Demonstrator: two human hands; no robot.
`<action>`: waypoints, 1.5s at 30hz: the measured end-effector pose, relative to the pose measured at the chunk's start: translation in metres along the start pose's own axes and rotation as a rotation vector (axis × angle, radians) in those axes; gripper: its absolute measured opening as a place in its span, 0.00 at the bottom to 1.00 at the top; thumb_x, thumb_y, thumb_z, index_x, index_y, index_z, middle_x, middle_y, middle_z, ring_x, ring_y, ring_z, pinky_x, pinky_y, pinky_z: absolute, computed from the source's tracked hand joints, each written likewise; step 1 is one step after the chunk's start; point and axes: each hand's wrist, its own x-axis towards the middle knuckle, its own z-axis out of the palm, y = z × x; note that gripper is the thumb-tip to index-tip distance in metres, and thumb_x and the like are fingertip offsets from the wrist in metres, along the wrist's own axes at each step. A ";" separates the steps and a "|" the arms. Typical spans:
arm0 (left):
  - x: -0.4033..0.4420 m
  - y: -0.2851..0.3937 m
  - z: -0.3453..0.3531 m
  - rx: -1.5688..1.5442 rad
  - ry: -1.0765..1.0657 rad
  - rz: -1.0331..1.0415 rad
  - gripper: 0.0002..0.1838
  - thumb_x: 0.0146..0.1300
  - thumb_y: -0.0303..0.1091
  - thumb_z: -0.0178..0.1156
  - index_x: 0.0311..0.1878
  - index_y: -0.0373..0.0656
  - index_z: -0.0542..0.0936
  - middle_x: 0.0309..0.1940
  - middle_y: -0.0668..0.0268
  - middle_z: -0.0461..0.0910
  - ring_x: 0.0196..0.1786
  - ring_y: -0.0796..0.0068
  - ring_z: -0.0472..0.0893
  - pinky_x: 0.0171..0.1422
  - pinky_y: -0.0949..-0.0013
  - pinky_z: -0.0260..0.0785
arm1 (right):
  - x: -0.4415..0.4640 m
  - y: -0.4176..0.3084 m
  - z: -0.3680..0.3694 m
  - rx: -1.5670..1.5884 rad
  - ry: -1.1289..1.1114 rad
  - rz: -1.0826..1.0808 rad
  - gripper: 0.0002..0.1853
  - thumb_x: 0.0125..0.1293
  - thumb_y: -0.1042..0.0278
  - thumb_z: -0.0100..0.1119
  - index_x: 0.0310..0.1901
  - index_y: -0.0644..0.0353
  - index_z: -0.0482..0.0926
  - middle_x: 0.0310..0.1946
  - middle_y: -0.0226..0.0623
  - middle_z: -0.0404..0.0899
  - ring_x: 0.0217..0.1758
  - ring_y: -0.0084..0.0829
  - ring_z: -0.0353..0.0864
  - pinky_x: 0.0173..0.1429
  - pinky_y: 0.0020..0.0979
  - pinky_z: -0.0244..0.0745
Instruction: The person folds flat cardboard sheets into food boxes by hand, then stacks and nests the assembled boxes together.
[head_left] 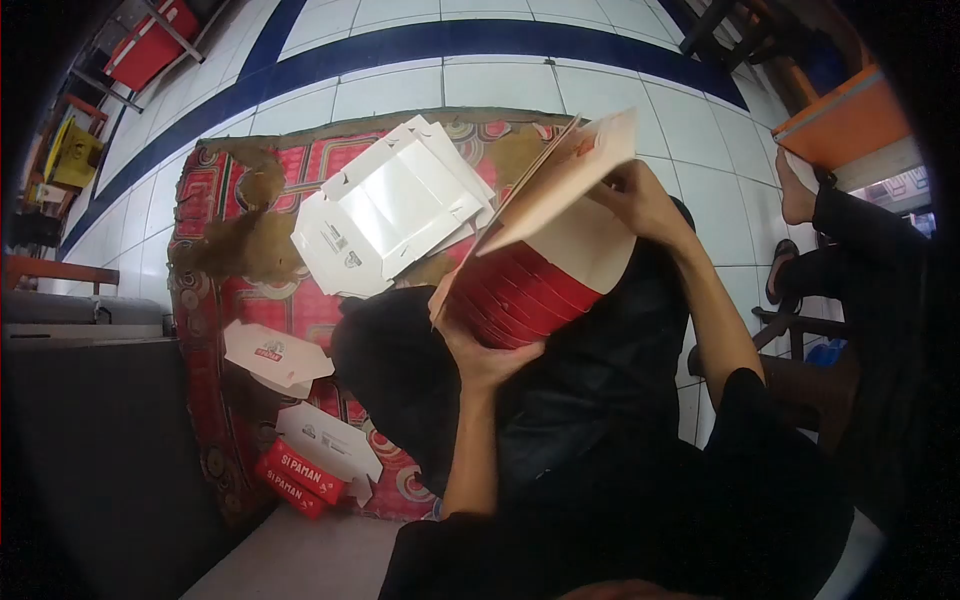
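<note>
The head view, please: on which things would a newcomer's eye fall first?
Probably on the stack of red-sided cartons near the centre, held by the left hand, with the right hand at its upper right. Next, the overlapping white cartons left of it on the patterned red mat, then the red panels lettered "SiPAMAN" at lower left.

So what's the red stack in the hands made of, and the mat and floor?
Red stack: probably thin cardboard, smooth, with crisp layered edges. Mat: perhaps dull vinyl, its printed pattern missing over brown patches. Floor: likely glazed ceramic tile, smooth, with straight joints.
</note>
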 end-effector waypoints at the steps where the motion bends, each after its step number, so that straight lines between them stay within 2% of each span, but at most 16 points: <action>1: 0.001 -0.001 -0.002 -0.013 -0.010 -0.005 0.65 0.29 0.44 0.91 0.76 0.38 0.70 0.71 0.53 0.72 0.76 0.53 0.72 0.81 0.50 0.65 | 0.001 0.003 0.000 0.002 -0.001 0.005 0.17 0.78 0.61 0.66 0.55 0.67 0.90 0.43 0.46 0.92 0.45 0.31 0.89 0.53 0.38 0.84; 5: -0.003 -0.011 -0.011 0.186 -0.176 0.041 0.75 0.32 0.47 0.92 0.83 0.41 0.54 0.77 0.54 0.61 0.82 0.54 0.65 0.86 0.48 0.61 | 0.009 0.034 0.011 0.121 0.125 -0.024 0.19 0.76 0.57 0.69 0.54 0.66 0.91 0.40 0.43 0.92 0.41 0.29 0.88 0.49 0.36 0.82; 7: -0.004 -0.013 -0.009 0.177 -0.124 0.033 0.74 0.33 0.45 0.91 0.83 0.41 0.54 0.78 0.53 0.61 0.82 0.54 0.65 0.86 0.48 0.61 | 0.013 0.038 0.013 0.208 0.132 -0.059 0.19 0.76 0.56 0.69 0.53 0.65 0.91 0.39 0.42 0.92 0.41 0.28 0.87 0.49 0.35 0.82; 11: -0.004 -0.017 -0.005 0.051 -0.090 0.004 0.74 0.33 0.44 0.91 0.83 0.40 0.54 0.77 0.53 0.62 0.81 0.54 0.66 0.86 0.48 0.60 | 0.010 0.027 0.006 0.023 0.003 0.023 0.19 0.75 0.54 0.70 0.51 0.63 0.91 0.39 0.37 0.91 0.40 0.25 0.86 0.48 0.33 0.81; 13: -0.003 -0.015 -0.005 -0.010 -0.033 -0.053 0.73 0.34 0.42 0.90 0.83 0.40 0.53 0.76 0.53 0.63 0.80 0.53 0.67 0.85 0.48 0.60 | 0.015 0.035 0.004 0.220 -0.043 0.023 0.18 0.76 0.54 0.71 0.48 0.64 0.89 0.36 0.30 0.87 0.40 0.19 0.81 0.47 0.28 0.75; 17: 0.002 -0.013 -0.004 -0.031 -0.044 -0.049 0.72 0.35 0.40 0.89 0.82 0.41 0.52 0.77 0.52 0.63 0.80 0.53 0.67 0.86 0.48 0.60 | 0.022 0.038 0.006 0.261 -0.051 0.050 0.16 0.74 0.55 0.72 0.46 0.63 0.88 0.36 0.27 0.84 0.41 0.20 0.78 0.48 0.27 0.73; 21: 0.007 -0.014 -0.005 -0.068 -0.031 -0.049 0.74 0.35 0.42 0.92 0.82 0.44 0.52 0.77 0.52 0.62 0.79 0.53 0.68 0.84 0.48 0.61 | 0.022 0.036 0.012 0.309 -0.028 0.040 0.16 0.73 0.56 0.73 0.45 0.63 0.88 0.36 0.27 0.82 0.42 0.20 0.78 0.49 0.27 0.73; 26: 0.005 -0.017 -0.002 -0.170 0.017 -0.113 0.74 0.36 0.41 0.92 0.83 0.44 0.52 0.78 0.51 0.62 0.80 0.52 0.67 0.85 0.48 0.60 | 0.024 0.048 0.023 0.336 -0.062 0.059 0.18 0.73 0.57 0.73 0.53 0.63 0.86 0.46 0.33 0.84 0.48 0.25 0.80 0.56 0.29 0.75; 29: 0.010 -0.014 -0.008 -0.044 -0.041 -0.087 0.72 0.38 0.38 0.91 0.84 0.43 0.52 0.78 0.51 0.62 0.81 0.52 0.66 0.86 0.48 0.58 | 0.026 0.044 0.021 0.424 -0.125 0.100 0.20 0.74 0.57 0.71 0.57 0.63 0.84 0.51 0.35 0.86 0.53 0.27 0.83 0.59 0.29 0.76; 33: 0.017 -0.010 -0.009 -0.281 -0.011 -0.277 0.67 0.48 0.40 0.88 0.85 0.40 0.52 0.77 0.51 0.66 0.81 0.53 0.68 0.85 0.50 0.59 | 0.036 0.034 0.008 0.378 -0.223 0.144 0.19 0.78 0.56 0.67 0.60 0.62 0.83 0.52 0.36 0.87 0.55 0.28 0.85 0.62 0.30 0.78; 35: 0.022 -0.008 -0.010 -0.342 -0.007 -0.321 0.65 0.50 0.41 0.88 0.85 0.40 0.53 0.76 0.52 0.68 0.80 0.54 0.69 0.84 0.51 0.61 | 0.038 0.026 0.008 0.445 -0.101 0.029 0.19 0.81 0.54 0.64 0.61 0.60 0.85 0.54 0.36 0.87 0.57 0.28 0.85 0.64 0.29 0.77; 37: 0.029 -0.004 -0.014 -0.493 -0.028 -0.485 0.62 0.54 0.47 0.86 0.84 0.38 0.57 0.72 0.54 0.73 0.76 0.56 0.74 0.82 0.52 0.65 | 0.035 0.023 0.006 0.400 -0.049 -0.083 0.17 0.84 0.52 0.59 0.54 0.59 0.87 0.55 0.35 0.88 0.58 0.29 0.86 0.65 0.31 0.78; 39: 0.034 -0.009 -0.016 -0.491 -0.031 -0.486 0.57 0.58 0.51 0.82 0.83 0.38 0.60 0.70 0.55 0.76 0.71 0.59 0.79 0.77 0.54 0.71 | 0.028 0.019 0.010 0.336 0.161 -0.534 0.21 0.86 0.49 0.56 0.45 0.58 0.88 0.53 0.34 0.89 0.57 0.31 0.88 0.67 0.36 0.78; 40: 0.036 -0.009 -0.018 -0.580 -0.065 -0.553 0.55 0.59 0.52 0.80 0.82 0.38 0.61 0.69 0.55 0.76 0.69 0.60 0.80 0.75 0.54 0.74 | 0.023 0.014 0.009 0.264 0.202 -0.627 0.19 0.84 0.52 0.60 0.40 0.59 0.87 0.51 0.34 0.90 0.57 0.33 0.88 0.71 0.40 0.77; 42: 0.037 -0.008 -0.021 -0.680 -0.109 -0.642 0.51 0.62 0.52 0.76 0.81 0.38 0.63 0.67 0.54 0.78 0.66 0.61 0.83 0.69 0.56 0.81 | 0.016 0.005 0.010 0.302 0.104 -0.613 0.17 0.82 0.54 0.64 0.41 0.59 0.87 0.49 0.34 0.91 0.56 0.33 0.88 0.72 0.40 0.76; 45: 0.039 -0.005 -0.024 -0.710 -0.143 -0.796 0.50 0.63 0.51 0.75 0.81 0.37 0.64 0.67 0.54 0.79 0.66 0.61 0.84 0.68 0.56 0.82 | 0.002 -0.009 0.005 0.222 0.008 -0.583 0.12 0.78 0.58 0.71 0.45 0.60 0.89 0.45 0.34 0.93 0.52 0.31 0.90 0.69 0.37 0.80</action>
